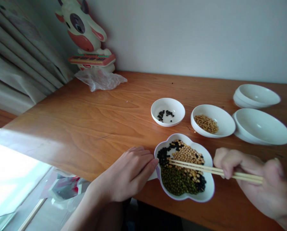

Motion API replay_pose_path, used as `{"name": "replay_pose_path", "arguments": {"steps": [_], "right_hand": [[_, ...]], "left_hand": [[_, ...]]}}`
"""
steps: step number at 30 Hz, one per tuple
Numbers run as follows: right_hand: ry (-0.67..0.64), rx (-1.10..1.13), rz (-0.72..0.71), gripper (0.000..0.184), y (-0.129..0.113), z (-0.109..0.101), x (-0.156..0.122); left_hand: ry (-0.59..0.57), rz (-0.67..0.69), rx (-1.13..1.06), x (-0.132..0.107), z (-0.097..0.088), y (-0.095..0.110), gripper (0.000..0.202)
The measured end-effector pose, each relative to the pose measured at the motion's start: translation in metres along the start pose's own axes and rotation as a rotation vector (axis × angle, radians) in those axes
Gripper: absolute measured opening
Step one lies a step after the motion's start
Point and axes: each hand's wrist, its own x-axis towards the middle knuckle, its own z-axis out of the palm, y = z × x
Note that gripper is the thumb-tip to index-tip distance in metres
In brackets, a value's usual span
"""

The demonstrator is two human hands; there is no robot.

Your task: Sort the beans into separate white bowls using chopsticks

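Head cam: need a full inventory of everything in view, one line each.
flower dish: 1, white, near table edge
mixed beans: heap, black, tan and green, in flower dish
small bowl: 1, white, behind flower dish
black beans: a few, in small bowl
middle bowl: 1, white, right of small bowl
tan beans: small pile, in middle bowl
empty bowls: at least 2, white, far right
chopsticks: 1 pair, pale, tips over mixed beans
cow toy: 1, white, red, black, back left
plastic bag: 1, clear, before cow toy
table: 1, orange-brown wood
curtain: beige, left
left hand: fingertips at flower dish's left rim
right hand: holds chopsticks
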Motion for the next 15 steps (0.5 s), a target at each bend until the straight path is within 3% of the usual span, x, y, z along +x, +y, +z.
{"name": "replay_pose_path", "arguments": {"steps": [15], "right_hand": [[0.035,0.054,0.052,0.083,0.012,0.000,-0.003]], "left_hand": [[-0.037,-0.005,-0.011,0.003,-0.001,0.001,0.048]]}}
